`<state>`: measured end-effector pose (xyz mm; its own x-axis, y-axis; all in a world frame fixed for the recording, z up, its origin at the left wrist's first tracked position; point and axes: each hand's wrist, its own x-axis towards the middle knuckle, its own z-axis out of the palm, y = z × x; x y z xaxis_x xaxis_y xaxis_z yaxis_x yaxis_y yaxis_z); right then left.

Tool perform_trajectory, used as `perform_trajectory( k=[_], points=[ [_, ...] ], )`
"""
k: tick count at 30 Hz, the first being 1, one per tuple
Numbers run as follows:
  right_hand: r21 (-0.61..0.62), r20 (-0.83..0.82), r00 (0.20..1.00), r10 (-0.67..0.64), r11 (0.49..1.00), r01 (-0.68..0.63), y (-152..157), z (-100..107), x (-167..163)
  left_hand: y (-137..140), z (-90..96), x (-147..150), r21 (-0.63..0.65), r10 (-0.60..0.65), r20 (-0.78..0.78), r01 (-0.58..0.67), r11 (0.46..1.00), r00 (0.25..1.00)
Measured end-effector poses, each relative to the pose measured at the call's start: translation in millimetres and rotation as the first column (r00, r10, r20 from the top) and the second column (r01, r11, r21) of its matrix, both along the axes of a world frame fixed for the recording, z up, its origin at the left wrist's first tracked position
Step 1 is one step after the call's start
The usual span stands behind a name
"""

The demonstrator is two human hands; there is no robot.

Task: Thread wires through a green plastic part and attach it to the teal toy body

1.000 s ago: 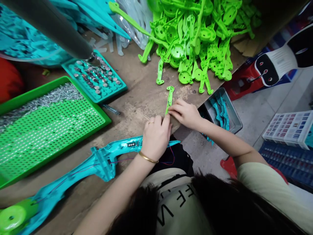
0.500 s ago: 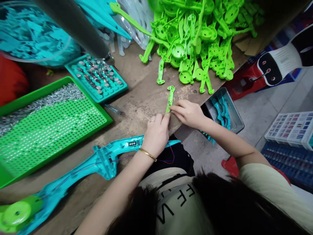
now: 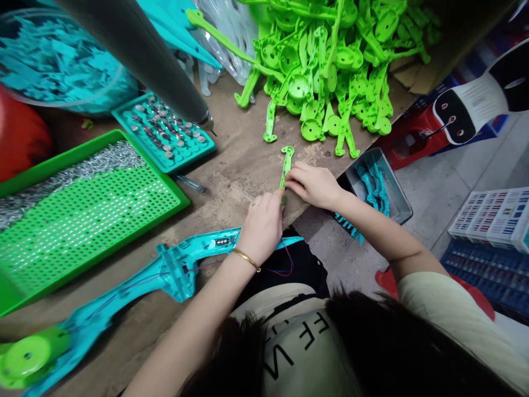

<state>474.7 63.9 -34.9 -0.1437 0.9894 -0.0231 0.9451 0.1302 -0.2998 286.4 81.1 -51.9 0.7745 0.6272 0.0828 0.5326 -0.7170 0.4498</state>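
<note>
A slim light-green plastic piece (image 3: 287, 161) with a hooked far end lies on the brown worktop. My left hand (image 3: 263, 221) has its thumb and fingers closed on the near end, which they partly cover. At the right side of the same piece, my right hand (image 3: 316, 185) is closed in a pinch, its fingertips touching the green plastic; whatever is between them is hidden. Under my left wrist lies a long turquoise plastic shell (image 3: 136, 275), shaped like a toy weapon, with thin red and blue wires, a small spring and a round green part (image 3: 27, 355) at its far-left end.
Loose green parts (image 3: 312, 88) are heaped at the back. To the left are a green perforated tray (image 3: 82, 220) of screws, a teal tray (image 3: 198, 157) of small metal discs and a tub of turquoise pieces (image 3: 61, 58). A dark pole (image 3: 140, 60) slants overhead. A grey bin (image 3: 399, 196) stands lower right.
My right fingertips have slid slightly down along the green piece, towards its near end. My left hand has shifted a little with the view; its hold is the same.
</note>
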Motion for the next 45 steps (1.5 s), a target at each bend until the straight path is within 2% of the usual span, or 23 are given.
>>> perform_trajectory(
  k=[3,7,10,12,15,18,21,24,27,30,36,40,42,45],
  points=[
    [0.016,0.059,0.998,-0.008,1.000,0.007,-3,3,-3,-1,0.9,2,0.023,0.018,-0.064,-0.016,1.000,0.998],
    [0.075,0.063,0.996,0.058,0.995,-0.063,-12,-2,-1,-1,3.9,5,0.018,0.026,-0.171,-0.023,1.000,0.985],
    [0.082,0.046,0.998,0.033,0.996,-0.037,-14,-5,2,-1,9.4,2,-0.031,0.020,-0.142,-0.025,0.999,0.990],
    [0.060,-0.059,0.998,-0.016,0.998,0.019,-14,-6,4,-5,14.9,-3,-0.019,0.061,-0.084,-0.063,0.998,0.995],
    [0.076,-0.289,0.956,-0.053,0.994,0.078,-15,-6,3,-16,23.2,-12,0.079,0.187,-0.063,-0.182,0.980,0.980],
    [0.189,-0.376,0.926,0.041,0.981,0.033,-19,-7,-4,-25,28.0,-17,0.151,0.241,-0.093,-0.226,0.962,0.966],
    [0.259,-0.348,0.921,0.172,0.962,-0.082,-24,-9,-12,-29,29.5,-18,0.195,0.235,-0.090,-0.214,0.957,0.968],
    [0.238,-0.312,0.926,0.213,0.961,-0.141,-25,-11,-16,-28,30.0,-18,0.212,0.227,-0.077,-0.207,0.955,0.971],
    [0.200,-0.333,0.920,0.209,0.969,-0.147,-24,-15,-15,-27,30.3,-18,0.227,0.228,-0.076,-0.205,0.952,0.971],
    [0.224,-0.352,0.912,0.212,0.965,-0.138,-24,-20,-12,-27,29.7,-20,0.238,0.197,-0.041,-0.182,0.954,0.980],
    [0.261,-0.219,0.950,0.222,0.951,-0.162,-29,-23,-9,-27,24.4,-22,0.257,0.171,-0.021,-0.160,0.953,0.985],
    [0.277,-0.277,0.941,0.196,0.954,-0.117,-32,-21,-7,-28,21.5,-22,0.253,0.168,-0.045,-0.151,0.956,0.985],
    [0.312,-0.213,0.954,0.212,0.940,-0.139,-32,-21,-7,-29,21.7,-23,0.248,0.166,-0.052,-0.148,0.957,0.985],
    [0.320,-0.005,0.972,0.233,0.922,-0.219,-33,-21,-8,-29,23.5,-24,0.239,0.158,-0.060,-0.139,0.961,0.986]
  ],
)
